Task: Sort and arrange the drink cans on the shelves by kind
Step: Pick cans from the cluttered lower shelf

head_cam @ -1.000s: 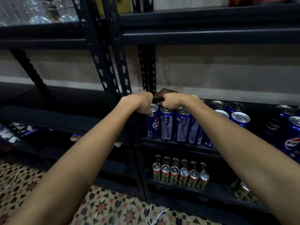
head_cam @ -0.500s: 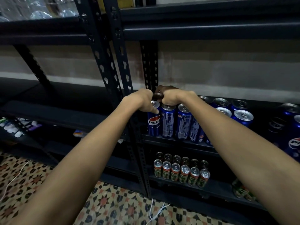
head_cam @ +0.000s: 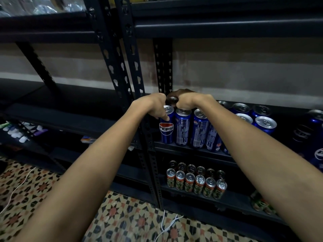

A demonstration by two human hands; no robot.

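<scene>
Dark metal shelving [head_cam: 227, 28] fills the view, standing against a pale wall over a patterned tile floor [head_cam: 122, 219]; a white cable [head_cam: 166, 224] trails across the tiles. Two bare forearms reach forward to the middle shelf [head_cam: 183, 149], where tall blue Pepsi cans [head_cam: 199, 130] stand upright in rows at its left end, with more of them further right; the left hand [head_cam: 153, 107] has its fingers curled, the thumb pressing down the side of the leftmost can [head_cam: 167, 128], whose logo faces forward, just beside the upright post [head_cam: 138, 102]; the right hand [head_cam: 188, 103] is curled over the tops of the neighbouring cans, touching the left hand, and seems to grip a dark can [head_cam: 173, 99] in the row behind, though what exactly it holds is hard to tell. On the shelf below, small red and green cans [head_cam: 195, 184] stand in two neat rows; a few more lie at the far right [head_cam: 260, 203]. Small pale packets [head_cam: 19, 131] sit on the left unit.
</scene>
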